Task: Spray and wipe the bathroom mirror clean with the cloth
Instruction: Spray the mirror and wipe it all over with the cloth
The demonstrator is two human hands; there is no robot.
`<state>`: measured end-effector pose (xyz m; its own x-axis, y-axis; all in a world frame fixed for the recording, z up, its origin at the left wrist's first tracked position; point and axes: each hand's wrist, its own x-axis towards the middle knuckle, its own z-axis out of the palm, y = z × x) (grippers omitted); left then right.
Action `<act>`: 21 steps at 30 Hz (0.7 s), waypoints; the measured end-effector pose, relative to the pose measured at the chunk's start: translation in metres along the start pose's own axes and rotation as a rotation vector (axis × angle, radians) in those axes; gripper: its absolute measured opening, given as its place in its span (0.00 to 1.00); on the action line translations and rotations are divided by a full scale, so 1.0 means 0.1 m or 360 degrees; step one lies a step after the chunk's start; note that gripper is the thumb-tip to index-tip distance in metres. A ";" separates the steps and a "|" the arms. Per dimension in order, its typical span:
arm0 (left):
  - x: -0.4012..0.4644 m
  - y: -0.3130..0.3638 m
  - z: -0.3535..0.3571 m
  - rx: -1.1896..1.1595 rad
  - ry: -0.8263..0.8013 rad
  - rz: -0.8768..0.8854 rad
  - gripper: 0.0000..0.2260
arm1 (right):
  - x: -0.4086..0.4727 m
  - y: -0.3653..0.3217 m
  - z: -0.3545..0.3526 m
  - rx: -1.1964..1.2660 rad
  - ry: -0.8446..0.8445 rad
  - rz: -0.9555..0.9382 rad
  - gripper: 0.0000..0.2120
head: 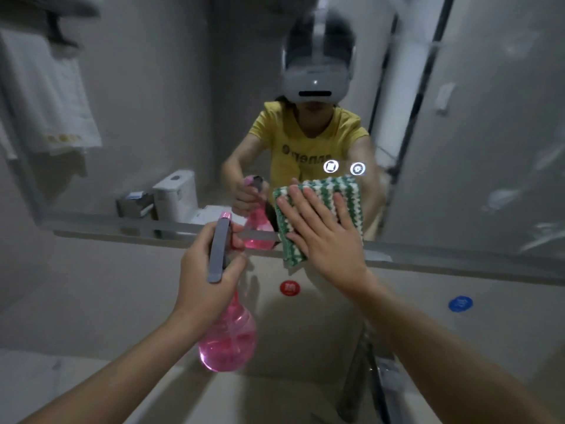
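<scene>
Head view: a person faces the bathroom mirror [153, 117], both arms reaching forward.
Right grip: right hand [324, 228] lies flat with fingers straight and spread, pressing the cloth [324, 186] against the glass.
Cloth: green-and-white striped, folded, under the right palm and fingers, reaching past the fingertips and down over the mirror's lower edge.
Left grip: left hand [211, 267] is curled round the neck of the spray bottle [227, 338].
Spray bottle: pink, with a grey trigger head above the fist, its body hanging below it, just left of the cloth.
</scene>
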<state>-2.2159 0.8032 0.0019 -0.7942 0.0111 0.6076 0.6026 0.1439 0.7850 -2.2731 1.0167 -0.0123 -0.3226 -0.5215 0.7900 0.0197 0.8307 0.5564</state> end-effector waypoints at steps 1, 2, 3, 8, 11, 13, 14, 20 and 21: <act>0.00 0.05 0.08 -0.0011 -0.0020 0.0010 0.08 | -0.06 0.14 -0.02 -0.0031 -0.0021 0.0034 0.25; 0.01 0.09 0.16 -0.0021 -0.0041 0.0023 0.08 | -0.13 0.28 -0.05 -0.0059 -0.0042 0.0074 0.26; 0.01 0.13 0.24 -0.0031 -0.0065 0.0034 0.08 | -0.21 0.41 -0.07 -0.0085 -0.0063 0.0124 0.26; -0.05 0.30 0.58 -0.0053 -0.0146 0.0057 0.13 | -0.67 0.93 -0.16 -0.0094 -0.0142 0.0386 0.26; -0.10 0.35 0.74 -0.0084 -0.0179 0.0044 0.13 | -0.90 1.12 -0.21 -0.0079 -0.0158 0.0482 0.26; -0.13 0.36 0.83 -0.0084 -0.0197 0.0023 0.12 | -0.99 1.19 -0.24 -0.0077 -0.0186 0.0504 0.26; -0.15 0.36 0.86 -0.0079 -0.0201 0.0017 0.12 | -1.00 1.21 -0.24 -0.0074 -0.0199 0.0506 0.26; -0.14 0.35 0.93 -0.0110 -0.0197 0.0004 0.12 | -0.95 1.09 -0.17 -0.0039 -0.0147 0.0587 0.27; -0.13 0.35 0.91 -0.0129 -0.0183 -0.0008 0.12 | -0.94 1.08 -0.16 -0.0028 -0.0151 0.0601 0.28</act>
<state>-2.1914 0.8985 0.0106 -0.7982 0.1246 0.5894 0.5992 0.0637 0.7981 -2.2259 1.1521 -0.0224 -0.3756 -0.1587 0.9131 0.1698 0.9568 0.2362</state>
